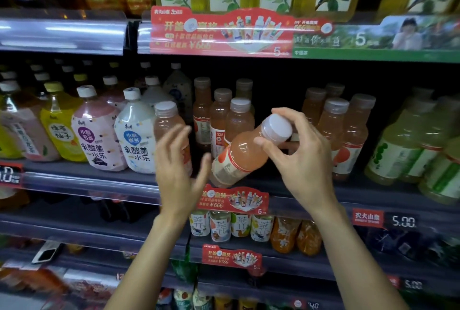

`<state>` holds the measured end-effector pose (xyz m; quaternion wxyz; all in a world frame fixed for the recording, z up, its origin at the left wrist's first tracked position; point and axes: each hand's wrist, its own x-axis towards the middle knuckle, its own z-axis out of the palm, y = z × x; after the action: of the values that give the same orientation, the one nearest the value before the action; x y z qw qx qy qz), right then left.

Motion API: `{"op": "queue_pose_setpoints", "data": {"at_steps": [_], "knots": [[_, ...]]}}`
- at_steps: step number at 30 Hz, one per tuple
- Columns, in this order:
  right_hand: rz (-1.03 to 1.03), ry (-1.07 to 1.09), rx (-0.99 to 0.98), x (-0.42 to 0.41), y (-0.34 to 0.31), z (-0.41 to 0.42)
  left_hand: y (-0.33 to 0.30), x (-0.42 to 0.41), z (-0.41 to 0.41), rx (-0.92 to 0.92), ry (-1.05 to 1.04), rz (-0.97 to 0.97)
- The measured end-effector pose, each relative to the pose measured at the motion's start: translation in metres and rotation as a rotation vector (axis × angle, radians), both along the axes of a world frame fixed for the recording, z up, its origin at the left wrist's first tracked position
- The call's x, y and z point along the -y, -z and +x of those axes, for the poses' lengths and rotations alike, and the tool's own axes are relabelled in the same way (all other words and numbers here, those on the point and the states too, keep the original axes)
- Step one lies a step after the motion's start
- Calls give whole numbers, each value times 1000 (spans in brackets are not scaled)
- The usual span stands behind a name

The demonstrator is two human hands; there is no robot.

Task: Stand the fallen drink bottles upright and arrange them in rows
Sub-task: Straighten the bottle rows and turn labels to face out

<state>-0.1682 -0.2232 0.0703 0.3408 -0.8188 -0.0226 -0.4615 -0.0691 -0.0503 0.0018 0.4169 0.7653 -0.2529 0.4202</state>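
A pink juice bottle with a clear cap leans to the right, its base near the front edge of the middle shelf. My right hand pinches it at the neck and cap. My left hand is blurred, with straight spread fingers, just left of the tilted bottle and in front of an upright pink bottle, holding nothing. Several more pink bottles stand upright behind and to the right.
Round-bodied pink and white yoghurt drink bottles stand to the left, green ones to the right. A red promo tag hangs on the shelf lip. Small tea bottles fill the shelf below.
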Motion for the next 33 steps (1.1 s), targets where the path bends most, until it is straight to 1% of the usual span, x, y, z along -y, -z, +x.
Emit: {"op": "queue_pose_setpoints", "data": {"at_steps": [2,4,6,9,11,13,15,18,20,22,23,24,26,28,30,33], "knots": [[14,3,5,11,-3,-7,-2,22,-19,-63,267,131],[61,9,18,26,-5,-16,-3,48,-32,-152,416,209],[119,26,32,43,-7,-26,-1,76,-40,-173,458,226],[184,88,22,74,-11,-40,-3,120,-51,-201,520,189],[245,97,-26,99,-9,-51,-7,157,-61,-231,538,133],[310,90,-130,117,2,-61,-8,189,-70,-228,543,90],[326,105,-205,133,15,-70,-10,214,-83,-212,568,62],[344,137,-179,149,24,-78,-14,235,-91,-225,649,68],[352,167,-150,157,24,-78,-18,236,-87,-154,645,106],[364,187,-138,163,25,-73,-19,229,-78,-60,577,109],[368,191,-148,166,25,-68,-16,223,-73,-53,524,94],[365,195,-167,167,27,-64,-11,218,-67,-80,472,69],[341,203,-211,167,31,-54,2,211,-52,-198,397,17],[309,188,-248,164,38,-45,12,207,-37,-368,408,-4],[264,197,-289,161,45,-38,18,206,-26,-517,445,14],[192,253,-311,161,52,-32,24,205,-21,-557,464,52]]}}
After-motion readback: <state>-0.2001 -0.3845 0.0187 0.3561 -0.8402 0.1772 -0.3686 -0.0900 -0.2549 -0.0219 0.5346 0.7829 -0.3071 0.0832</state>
